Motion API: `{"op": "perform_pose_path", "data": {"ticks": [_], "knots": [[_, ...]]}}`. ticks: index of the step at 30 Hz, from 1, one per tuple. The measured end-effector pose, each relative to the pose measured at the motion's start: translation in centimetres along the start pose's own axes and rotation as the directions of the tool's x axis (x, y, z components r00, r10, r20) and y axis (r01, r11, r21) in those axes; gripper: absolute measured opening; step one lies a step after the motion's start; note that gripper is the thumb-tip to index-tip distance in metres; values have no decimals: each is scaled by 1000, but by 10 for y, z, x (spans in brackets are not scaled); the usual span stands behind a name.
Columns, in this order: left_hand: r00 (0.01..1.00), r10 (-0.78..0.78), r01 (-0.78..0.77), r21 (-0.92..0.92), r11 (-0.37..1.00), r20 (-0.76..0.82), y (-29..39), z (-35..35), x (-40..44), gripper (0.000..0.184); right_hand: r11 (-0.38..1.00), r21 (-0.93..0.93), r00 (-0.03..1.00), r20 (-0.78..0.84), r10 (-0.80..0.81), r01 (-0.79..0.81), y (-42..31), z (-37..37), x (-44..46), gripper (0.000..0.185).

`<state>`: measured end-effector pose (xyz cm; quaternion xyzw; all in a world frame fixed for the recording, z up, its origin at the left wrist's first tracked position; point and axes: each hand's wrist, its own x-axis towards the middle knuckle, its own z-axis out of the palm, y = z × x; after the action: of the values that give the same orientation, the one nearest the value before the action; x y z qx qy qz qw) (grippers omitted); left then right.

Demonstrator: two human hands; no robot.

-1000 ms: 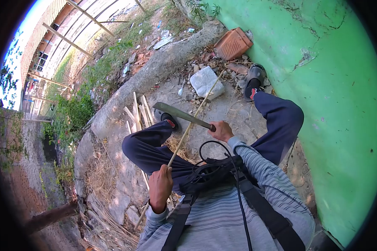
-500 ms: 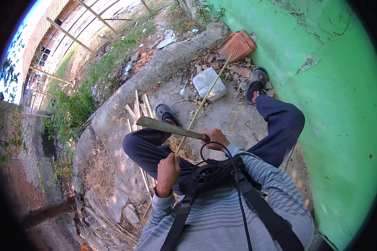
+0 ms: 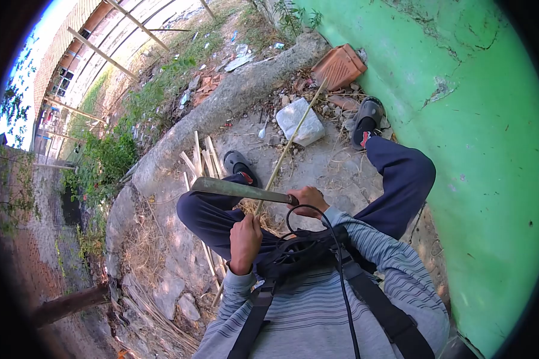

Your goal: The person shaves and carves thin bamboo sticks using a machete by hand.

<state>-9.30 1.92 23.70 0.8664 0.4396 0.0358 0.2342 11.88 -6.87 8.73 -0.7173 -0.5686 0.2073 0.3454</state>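
- Wooden strip [image 3: 282, 157], long and thin, is held at a slant between the legs, its near part gripped in the left hand [image 3: 245, 244] and its far end pointed towards a terracotta block [image 3: 339, 67].
- By the left hand's clenched fingers the strip is grasped, near the left thigh.
- Across the strip, above the left hand, the blade of a machete [image 3: 233, 189] is laid in view; whether the two are touching cannot be told.
- The machete's handle is grasped in the closed fingers of the right hand [image 3: 308, 200], and its blade is pointed to the left.
- A whitish block [image 3: 300, 122] is crossed in view by the strip.
- Split pieces [image 3: 198, 157] are scattered beside the left shoe [image 3: 239, 165].
- The right shoe [image 3: 368, 119] is set near the green wall [image 3: 497, 179].
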Motion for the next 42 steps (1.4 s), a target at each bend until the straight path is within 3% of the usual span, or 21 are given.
{"op": "perform_pose_path", "data": {"ticks": [6,12,18,23,28,34,40,42], "knots": [[1000,23,-23,31,999,7,-4,-3,-1,24,999,-48,1000,-8,-14,14,4,2,-1,22],[998,22,-21,19,1000,-54,-2,9,10,22,998,55,999,46,-21,19,-10,1,2,21],[999,10,-9,30,1000,-36,3,6,13,22,998,-40,999,17,-51,52,-5,-7,6,22],[1000,11,-12,-29,999,-12,-3,18,24,22,996,89,1000,30,9,-12,-12,-2,6,23],[999,42,-45,-137,990,-27,6,29,38,26,999,46,998,58,25,-28,-6,-5,10,24],[998,9,-4,-84,996,63,-5,32,39,26,999,31,998,49,36,-38,-4,0,6,25],[1000,29,-31,-196,980,-13,-8,35,43,22,997,32,993,100,63,-67,-9,3,12,24],[999,41,-43,-164,986,-16,-12,38,45,20,988,103,992,50,113,-118,-7,-2,13,23]]}}
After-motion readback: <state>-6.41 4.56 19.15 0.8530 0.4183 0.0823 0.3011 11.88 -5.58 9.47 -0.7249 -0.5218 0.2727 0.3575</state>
